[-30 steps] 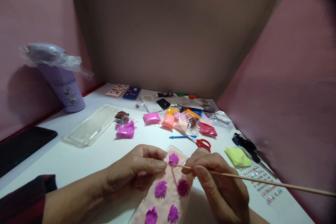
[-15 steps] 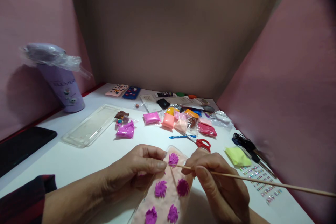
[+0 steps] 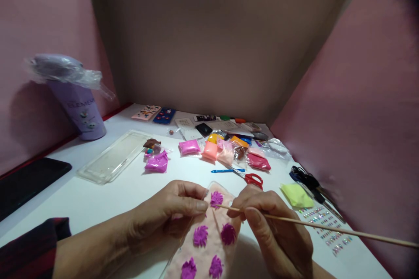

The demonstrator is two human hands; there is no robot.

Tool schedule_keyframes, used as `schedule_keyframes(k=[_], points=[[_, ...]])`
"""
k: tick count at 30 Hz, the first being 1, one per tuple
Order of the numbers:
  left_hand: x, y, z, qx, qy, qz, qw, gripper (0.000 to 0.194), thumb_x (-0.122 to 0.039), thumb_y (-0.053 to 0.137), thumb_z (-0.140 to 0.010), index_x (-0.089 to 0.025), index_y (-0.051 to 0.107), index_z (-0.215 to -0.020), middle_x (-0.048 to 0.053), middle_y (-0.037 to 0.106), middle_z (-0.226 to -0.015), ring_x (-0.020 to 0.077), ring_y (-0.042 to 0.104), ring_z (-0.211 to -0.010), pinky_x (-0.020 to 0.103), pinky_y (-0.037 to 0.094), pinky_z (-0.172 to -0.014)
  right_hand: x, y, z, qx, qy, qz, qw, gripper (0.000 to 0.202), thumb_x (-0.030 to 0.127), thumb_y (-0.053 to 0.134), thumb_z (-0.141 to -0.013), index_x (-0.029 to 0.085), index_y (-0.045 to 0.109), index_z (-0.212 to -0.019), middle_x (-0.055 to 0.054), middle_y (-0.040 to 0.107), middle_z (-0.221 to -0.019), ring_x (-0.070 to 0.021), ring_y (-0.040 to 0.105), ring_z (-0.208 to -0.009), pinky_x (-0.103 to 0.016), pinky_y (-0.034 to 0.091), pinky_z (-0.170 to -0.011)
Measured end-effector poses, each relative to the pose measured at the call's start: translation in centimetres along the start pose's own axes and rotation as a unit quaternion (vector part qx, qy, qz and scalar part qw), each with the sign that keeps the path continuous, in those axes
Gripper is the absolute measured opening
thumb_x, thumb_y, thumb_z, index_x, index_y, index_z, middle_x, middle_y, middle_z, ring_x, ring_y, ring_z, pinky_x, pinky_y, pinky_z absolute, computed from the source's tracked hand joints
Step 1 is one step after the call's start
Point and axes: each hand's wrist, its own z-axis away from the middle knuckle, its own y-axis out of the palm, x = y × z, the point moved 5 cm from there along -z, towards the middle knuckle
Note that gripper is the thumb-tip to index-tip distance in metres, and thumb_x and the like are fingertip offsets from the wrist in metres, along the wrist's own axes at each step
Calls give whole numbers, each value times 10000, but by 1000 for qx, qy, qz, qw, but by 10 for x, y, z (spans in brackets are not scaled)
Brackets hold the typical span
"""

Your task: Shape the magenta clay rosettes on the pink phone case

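A phone case [image 3: 209, 226] covered in pale peach clay lies at the bottom centre, tilted, with several magenta clay flowers on it. My left hand [image 3: 176, 205] pinches its upper left edge between thumb and fingers. In my right hand [image 3: 271, 226] is a long thin wooden stick [image 3: 304, 222], gripped between thumb and forefinger. The stick's tip touches the lower right of the top magenta flower [image 3: 216, 199]. Its other end reaches past the right edge of the table. The fingers of my right hand are closed beside the case's right edge.
A clear case [image 3: 111, 157] lies at left, near a black phone [image 3: 32, 183] and a purple cup [image 3: 80, 104]. Clay packets [image 3: 209, 150], a blue tool [image 3: 227, 170] and red scissors [image 3: 253, 179] lie beyond my hands. At right are a yellow packet [image 3: 297, 195] and gem stickers [image 3: 327, 226].
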Motion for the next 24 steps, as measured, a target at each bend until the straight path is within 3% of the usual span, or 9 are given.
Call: schedule_keyframes(k=[11, 24], points=[[-3, 2, 2, -16, -9, 17, 1000, 162, -240, 733, -663, -114, 640, -705, -64, 380, -468, 29, 207, -376, 207, 153, -395, -2, 0, -1, -2, 0, 23, 1000, 194, 86, 416, -906, 183, 578, -951, -46, 616, -795, -163, 579, -710, -348, 476, -622], [2, 1, -1, -57, 30, 31, 997, 172, -231, 736, -640, -110, 618, -668, -62, 385, -470, 7, 162, -366, 201, 92, -376, -1, -1, 0, -4, -4, 26, 1000, 195, 98, 422, -906, 195, 583, -957, -47, 618, -785, -170, 590, -697, -345, 490, -611]])
